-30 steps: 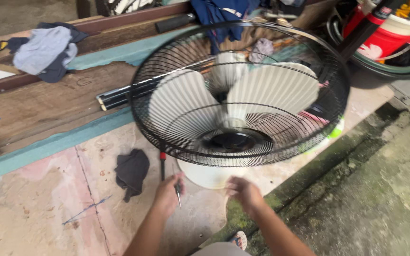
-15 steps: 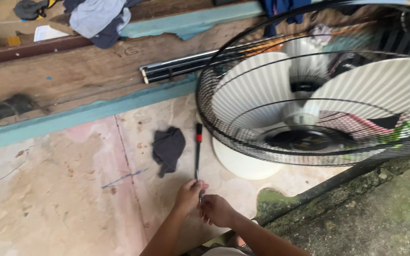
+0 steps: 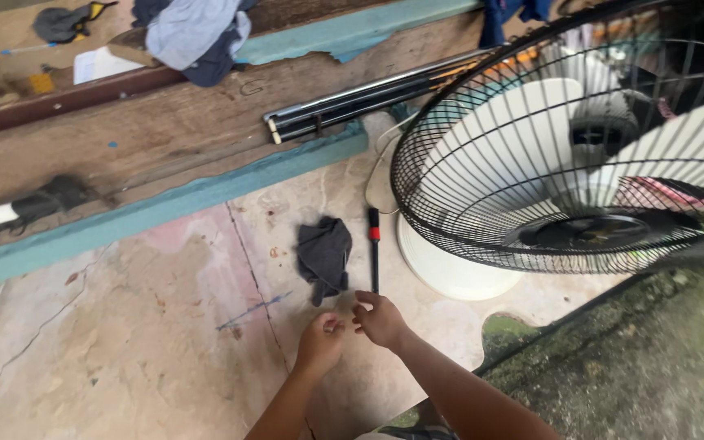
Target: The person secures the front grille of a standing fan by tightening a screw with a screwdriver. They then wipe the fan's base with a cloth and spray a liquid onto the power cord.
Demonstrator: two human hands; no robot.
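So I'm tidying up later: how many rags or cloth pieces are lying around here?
3: a dark rag on the floor by the screwdriver, a blue-grey cloth pile on the plank, a dark one top left. More may be hidden.

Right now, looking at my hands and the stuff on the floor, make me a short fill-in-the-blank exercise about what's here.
1. The screwdriver lies on the floor between the dark rag and the fan's round white ____.
2. The fan's wire guard is coloured ____.
3. The right hand and left hand are close together near the screwdriver's ____ end.

Missing words: base; black; tip
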